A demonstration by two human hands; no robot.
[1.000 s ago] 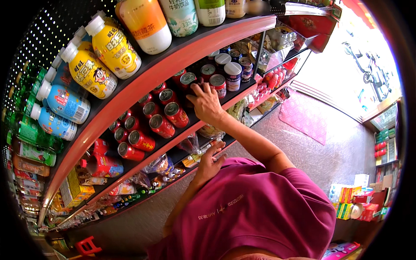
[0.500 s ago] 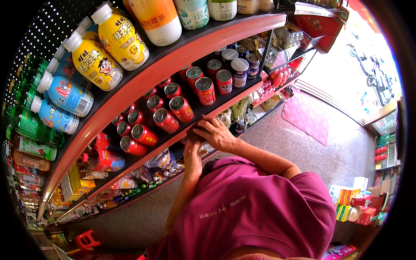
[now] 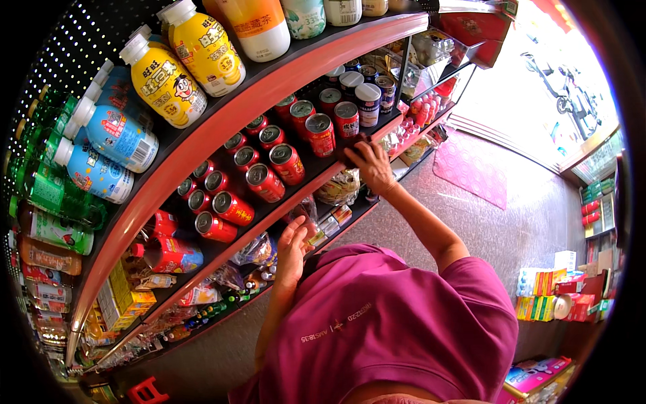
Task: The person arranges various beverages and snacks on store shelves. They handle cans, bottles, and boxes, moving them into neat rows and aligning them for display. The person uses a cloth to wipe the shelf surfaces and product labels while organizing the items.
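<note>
My right hand [image 3: 372,165] reaches out to the front edge of the middle shelf, its fingers pressed on a dark brown cloth [image 3: 348,156]. The cloth lies against the shelf board in front of the red cans [image 3: 319,135]; the hand hides part of it. Lower and to the left, my left hand [image 3: 291,254] hangs in front of the shelving with loosely bent fingers apart and nothing in them. Several more red cans stand in rows along this shelf, and a white-lidded blue can [image 3: 368,106] stands to their right.
Above, a curved upper shelf with a pink edge [image 3: 269,91] carries yellow bottles [image 3: 163,81] and blue bottles [image 3: 121,138]. Bagged goods [image 3: 338,187] sit below. A pink mat [image 3: 471,168] lies by the bright doorway; stacked boxes [image 3: 538,286] stand at right.
My hands have parted. My right hand has moved right along the shelf edge with the cloth; my left hand has let go of it and dropped slightly.
</note>
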